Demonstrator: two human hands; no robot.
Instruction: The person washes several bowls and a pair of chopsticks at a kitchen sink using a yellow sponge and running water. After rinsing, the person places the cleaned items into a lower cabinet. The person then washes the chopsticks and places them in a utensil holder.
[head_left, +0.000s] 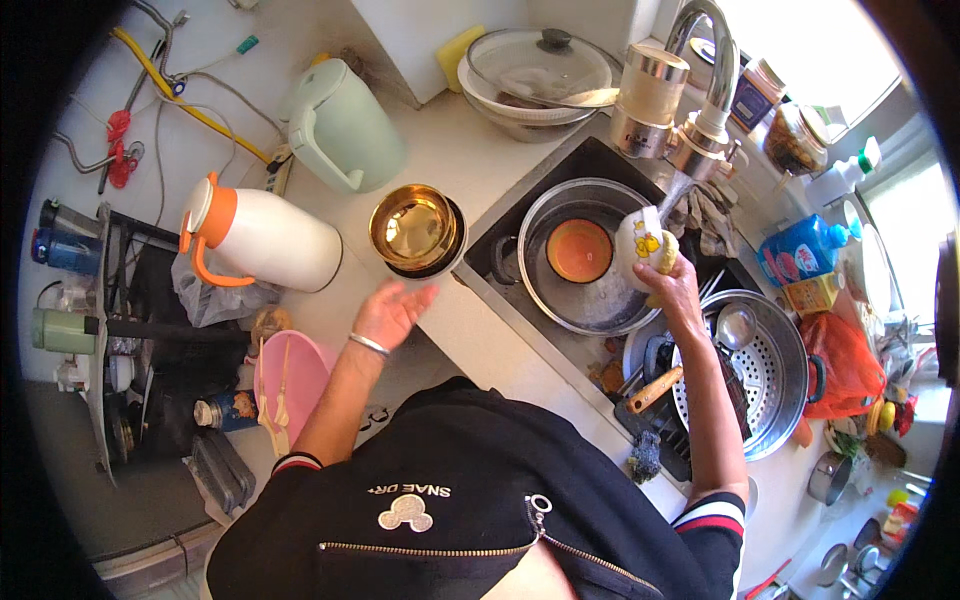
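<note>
My right hand (667, 289) grips a white cup with a yellow duck print (636, 244), tilted under running water from the chrome faucet (701, 135). Below it, a round metal pot (529, 281) stands in the sink, with an orange bowl (579, 250) inside. My left hand (394, 311), a silver bangle at its wrist, has its fingers apart and holds nothing. Just beyond its fingertips sit stacked bowls, a gold-coloured metal one (412, 225) on top. Whether those fingertips touch the lower bowl's rim I cannot tell.
An orange-and-white thermos jug (270, 240) and a pale green kettle (349, 127) stand at the left. A glass-lidded bowl (536, 71) is at the back. On the right are a perforated steamer pot (765, 405), a wooden-handled utensil (655, 390) and a blue detergent bottle (801, 247).
</note>
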